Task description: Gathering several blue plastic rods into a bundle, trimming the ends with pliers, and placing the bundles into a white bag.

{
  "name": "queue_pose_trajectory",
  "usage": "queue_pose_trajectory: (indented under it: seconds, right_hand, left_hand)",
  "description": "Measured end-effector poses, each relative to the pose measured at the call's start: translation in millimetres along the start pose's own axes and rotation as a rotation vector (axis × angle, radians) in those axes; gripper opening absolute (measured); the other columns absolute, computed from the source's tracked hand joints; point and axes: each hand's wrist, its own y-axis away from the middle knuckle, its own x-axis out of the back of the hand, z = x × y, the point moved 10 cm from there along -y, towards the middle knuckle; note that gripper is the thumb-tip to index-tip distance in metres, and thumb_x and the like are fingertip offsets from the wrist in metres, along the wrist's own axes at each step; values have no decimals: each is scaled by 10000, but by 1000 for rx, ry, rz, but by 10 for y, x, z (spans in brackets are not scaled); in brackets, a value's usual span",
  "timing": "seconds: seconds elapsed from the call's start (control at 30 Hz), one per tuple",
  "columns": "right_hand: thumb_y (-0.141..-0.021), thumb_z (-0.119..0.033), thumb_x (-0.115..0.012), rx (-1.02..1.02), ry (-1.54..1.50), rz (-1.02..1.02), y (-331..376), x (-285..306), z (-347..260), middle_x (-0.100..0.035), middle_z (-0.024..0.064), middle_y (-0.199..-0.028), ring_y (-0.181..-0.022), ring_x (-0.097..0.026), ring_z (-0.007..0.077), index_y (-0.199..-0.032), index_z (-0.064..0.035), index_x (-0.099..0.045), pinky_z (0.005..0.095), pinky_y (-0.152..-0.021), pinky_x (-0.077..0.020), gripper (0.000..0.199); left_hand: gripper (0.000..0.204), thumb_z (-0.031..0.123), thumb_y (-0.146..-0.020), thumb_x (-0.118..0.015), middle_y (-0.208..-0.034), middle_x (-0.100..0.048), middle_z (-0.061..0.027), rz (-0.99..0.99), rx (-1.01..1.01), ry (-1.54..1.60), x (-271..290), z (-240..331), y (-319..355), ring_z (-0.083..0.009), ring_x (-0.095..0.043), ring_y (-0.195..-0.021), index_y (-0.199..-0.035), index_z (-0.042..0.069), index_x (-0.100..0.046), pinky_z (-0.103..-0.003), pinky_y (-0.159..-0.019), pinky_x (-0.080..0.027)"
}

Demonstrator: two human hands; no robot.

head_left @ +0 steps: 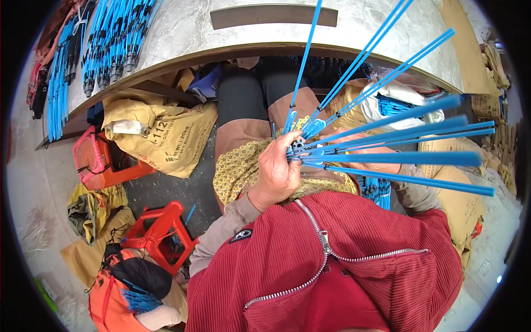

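Observation:
Several long blue ribs [426,159] fan out up and to the right from a small round dark hub [298,143], in what looks like an umbrella frame. My left hand [275,171] is closed round the hub end, thumb and fingers pressing at the hub's edge. Behind the ribs, my right hand [381,167] lies to the right of the hub. The ribs cover most of its fingers, so whether it grips one cannot be seen. Some ribs carry short, paler blue ends [316,128] near the hub. Both hands are above my lap, over a yellow patterned cloth [239,169].
A grey marbled table [182,33] spans the far side, with bundles of blue ribs [113,44] at its left. A tan sack [160,135], a red stool [160,235] and an orange bag [113,288] stand on the left. More sacks [456,216] line the right.

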Motion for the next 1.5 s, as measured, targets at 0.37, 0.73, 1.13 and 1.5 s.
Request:
queue_pose_trajectory:
  seconds: [0.37, 0.73, 1.13, 1.5]
  right_hand:
    - [-946, -182, -610, -27, 113, -39, -261, -4, -15, -572, 204, -1011, -990, -585, 394, -1246, 12, -485, 473, -850, -483, 379]
    - [-949, -250, -616, -25, 104, -77, -506, -169, 39, -594, 215, -994, -967, -602, 409, -1053, 16, -503, 490, -812, -487, 307]
    - [-964, -281, -598, -39, 140, -16, -521, -213, 188, -613, 202, -984, -936, -617, 414, -1070, -2, -515, 494, -787, -502, 309]
    - [-956, -267, -617, -51, 68, -15, -601, -148, 259, -623, 229, -984, -903, -642, 435, -1061, 8, -501, 496, -744, -522, 316]
  left_hand:
    - [346, 11, -949, -573, -1065, -639, -138, 45, 116, 44, 189, -149, -40, -218, -641, -980, -1283, -46, -503, -327, -860, -511]
    - [362, 77, -981, -533, -1103, -610, -144, 121, 250, 213, 453, -267, -27, -190, -608, -974, -1309, -55, -454, -322, -893, -491]
    - [379, 109, -983, -573, -1090, -635, -140, 144, 317, 260, 449, -342, -31, -194, -617, -988, -1316, -37, -464, -325, -897, -504]
    - [401, 88, -980, -578, -1158, -647, -133, 150, 348, 242, 494, -457, -33, -170, -630, -1032, -1337, -50, -457, -297, -918, -510]
